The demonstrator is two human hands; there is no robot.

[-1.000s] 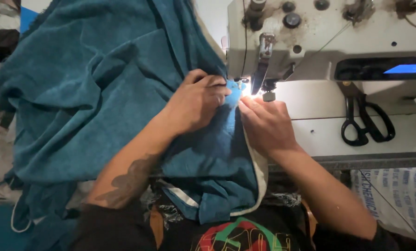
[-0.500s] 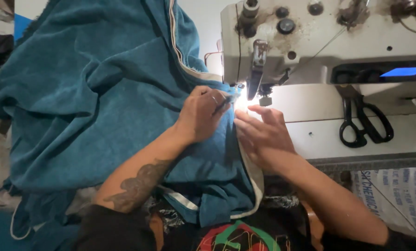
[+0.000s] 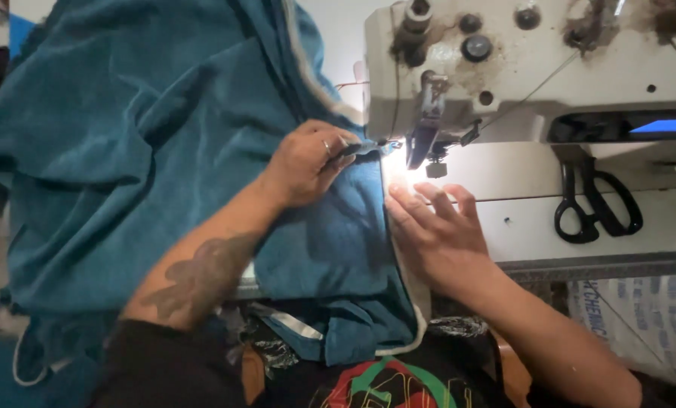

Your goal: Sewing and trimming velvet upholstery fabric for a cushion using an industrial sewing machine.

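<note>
Teal fabric lies piled across the bench at 9 to 12 o'clock from the needle area, its bulk heaped left so only the edge feeds under the sewing machine; a pale trim strip runs along the fabric's right edge from the needle down toward the person's lap, so the seam line stays straight in front of the presser foot.

Left hand sits at 9 o'clock from the foot, knuckles up, fingers clenched on a fold of the teal fabric and pinching its edge just beside the needle; a ring shows on one finger; the grip seems meant to keep the fold tensioned and lined up at the foot.

Right hand lies at 6 o'clock from the foot, palm down, fingers spread flat and released, grasping nothing; it presses the trim and fabric edge onto the machine bed, likely to hold the layers flat and guide them.

Machine lamp glares bright between the two hands, so the needle itself is too washed out to tell.

Black scissors rest on the bench at 3 o'clock, well apart from both hands; a printed white sack hangs below the bench edge at 4 o'clock.
</note>
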